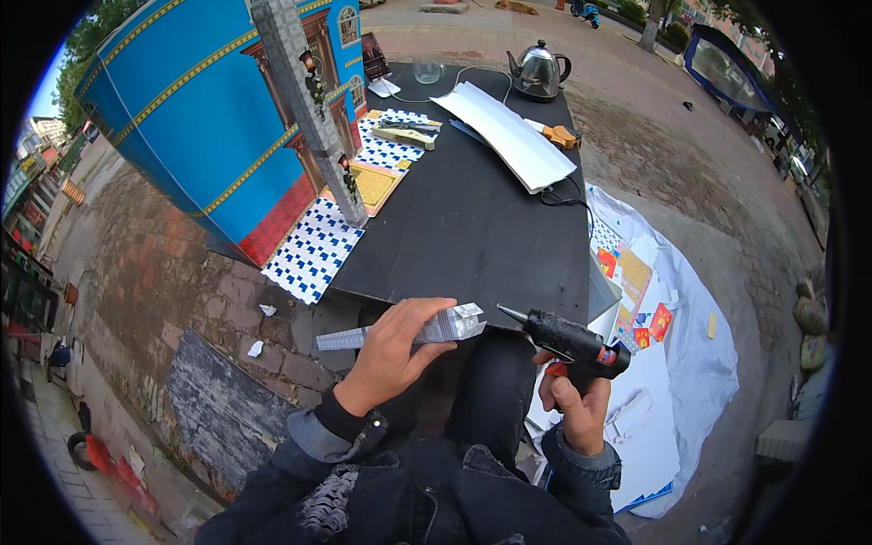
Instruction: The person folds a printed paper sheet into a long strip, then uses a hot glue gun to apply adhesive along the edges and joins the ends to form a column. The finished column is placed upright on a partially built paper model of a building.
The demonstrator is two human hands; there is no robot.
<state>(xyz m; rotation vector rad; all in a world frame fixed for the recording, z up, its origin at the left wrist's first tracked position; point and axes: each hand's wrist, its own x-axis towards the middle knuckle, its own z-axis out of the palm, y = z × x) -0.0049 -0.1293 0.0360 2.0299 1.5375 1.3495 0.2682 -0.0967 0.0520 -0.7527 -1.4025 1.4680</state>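
My left hand (398, 350) grips a long grey paper column (459, 323) printed with a stone pattern, its folded end pointing right at the table's front edge. In my right hand (574, 400) is a black glue gun (577, 343), its nozzle aimed left toward that folded end, a small gap apart. My fingers wrap its handle near the red trigger. Beyond my left hand stands a blue paper model building (204, 100) with gold bands. A matching grey column (313, 118) with small lanterns rises at the front of its blue-and-white checkered base (313, 250).
On the black table (454, 236) are a stapler (404, 134), a curved white sheet (509, 136), an orange-handled tool (561, 136), a glass (429, 71) and a steel kettle (540, 71). A cord hangs at the right edge. Paper scraps lie on a white plastic sheet (704, 391) at right.
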